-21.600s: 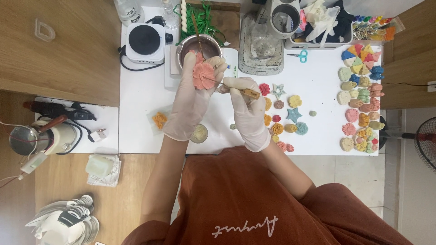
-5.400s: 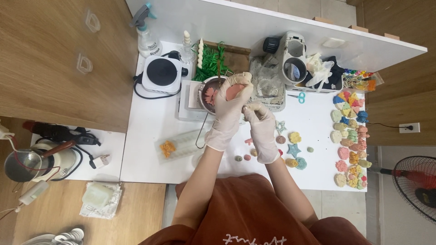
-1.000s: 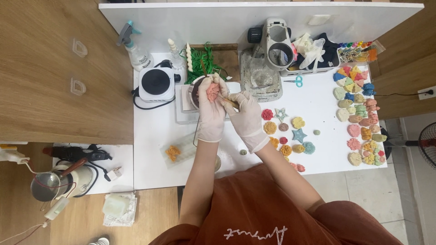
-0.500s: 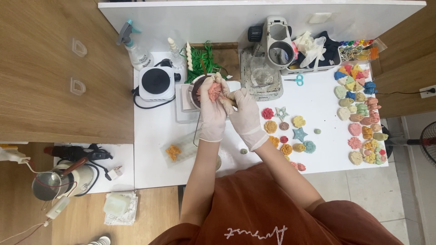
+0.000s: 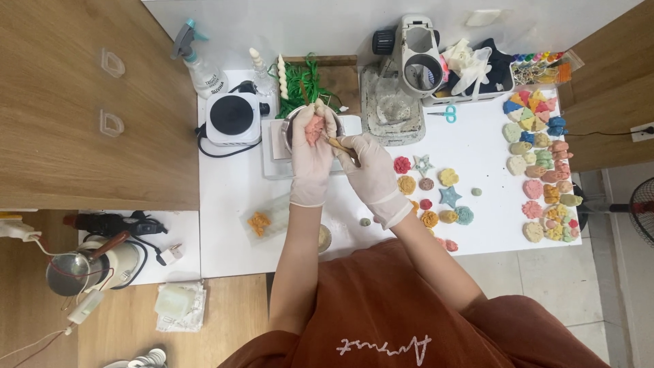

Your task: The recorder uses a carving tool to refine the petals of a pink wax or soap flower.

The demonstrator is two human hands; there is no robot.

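Both my hands wear white gloves. My left hand (image 5: 310, 160) holds a pink moulded piece (image 5: 314, 127) up over a metal bowl (image 5: 293, 126) that sits on a white scale (image 5: 279, 146). My right hand (image 5: 368, 170) grips a thin wooden-handled tool (image 5: 338, 144) whose tip touches the pink piece. The bowl's inside is mostly hidden behind my left hand.
A small hotplate (image 5: 231, 116) and a spray bottle (image 5: 197, 61) stand to the left of the bowl. Green strands (image 5: 306, 78), a grey machine (image 5: 419, 61) and scissors (image 5: 446, 112) lie at the back. Several coloured moulded shapes (image 5: 436, 191) cover the table's right side (image 5: 541, 170). An orange lump (image 5: 259, 221) rests front left.
Hands and pink piece stay over the bowl; only slight shifts of the tool in my right hand.
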